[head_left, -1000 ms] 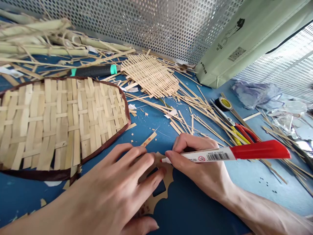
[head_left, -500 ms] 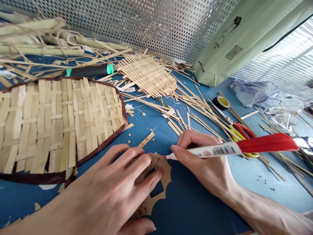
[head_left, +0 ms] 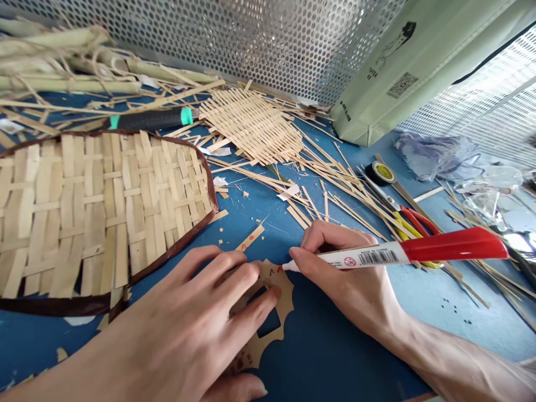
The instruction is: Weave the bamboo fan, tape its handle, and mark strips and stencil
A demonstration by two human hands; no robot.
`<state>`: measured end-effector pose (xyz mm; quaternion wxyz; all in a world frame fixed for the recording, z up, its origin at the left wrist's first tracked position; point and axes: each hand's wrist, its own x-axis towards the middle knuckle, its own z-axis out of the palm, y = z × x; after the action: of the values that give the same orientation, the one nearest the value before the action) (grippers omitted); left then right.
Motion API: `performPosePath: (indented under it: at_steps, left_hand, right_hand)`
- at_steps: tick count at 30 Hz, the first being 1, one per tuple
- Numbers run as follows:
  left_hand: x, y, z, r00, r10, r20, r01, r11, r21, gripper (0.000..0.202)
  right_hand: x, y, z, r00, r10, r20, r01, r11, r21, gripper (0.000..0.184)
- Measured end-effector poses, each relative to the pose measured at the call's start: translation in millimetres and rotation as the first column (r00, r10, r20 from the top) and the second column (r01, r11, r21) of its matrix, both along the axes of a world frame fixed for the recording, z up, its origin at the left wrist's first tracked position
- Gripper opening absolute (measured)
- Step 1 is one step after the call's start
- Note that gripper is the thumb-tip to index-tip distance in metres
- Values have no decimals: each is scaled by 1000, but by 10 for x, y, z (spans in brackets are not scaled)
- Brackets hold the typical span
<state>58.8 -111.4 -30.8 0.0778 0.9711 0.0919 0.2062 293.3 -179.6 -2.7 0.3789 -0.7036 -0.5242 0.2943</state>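
In the head view, my right hand (head_left: 349, 273) pinches a red and white marker (head_left: 385, 254), its thumb and fingers closed near the tip. The red tip touches the upper edge of a tan, card-like cutout (head_left: 286, 296) with a scalloped rim. Small red strokes show beside the tip, and more reddish marks show lower on the cutout. A rectangular opening through it lets the blue tabletop show. My left hand (head_left: 209, 312) lies over the cutout's left part with its fingers spread, pressing on it and hiding much of it.
Left is a large woven bamboo panel (head_left: 92, 206) with a brown border. A smaller woven piece (head_left: 251, 125) and loose strips (head_left: 347, 178) lie behind. Tape (head_left: 380, 173), scissors (head_left: 389, 201) and red-handled pliers (head_left: 419, 220) are at right, near a green bag (head_left: 389, 84).
The marker tip has shifted slightly left onto the cutout's edge, and a fresh red stroke shows beside the earlier one. My left hand stays in place.
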Motion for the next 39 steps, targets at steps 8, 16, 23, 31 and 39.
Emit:
performPosePath:
  at_steps: [8, 16, 23, 31, 39]
  left_hand:
    - [3, -2, -3, 999, -16, -28, 14, 999, -45, 50]
    - [-16, -7, 11, 999, -9, -34, 8, 999, -31, 51]
    - [-1, -6, -12, 1000, -1, -9, 1, 1000, -3, 48]
    - [-16, 18, 195, 990, -32, -138, 30, 999, -15, 52]
    - [-19, 50, 201, 980, -79, -180, 73, 997, -41, 51]
  right_hand:
    - [-26, -100, 61, 999, -22, -28, 25, 994, 105, 37]
    - [-71, -60, 36, 999, 26, -39, -26, 1000, 10, 38]
    - [-63, -52, 60, 999, 15, 28, -15, 1000, 2, 37]
    - [35, -71, -36, 960, 26, 277, -55, 994, 98, 39]
    - [83, -51, -109, 935, 60, 349, -119, 981, 150, 48]
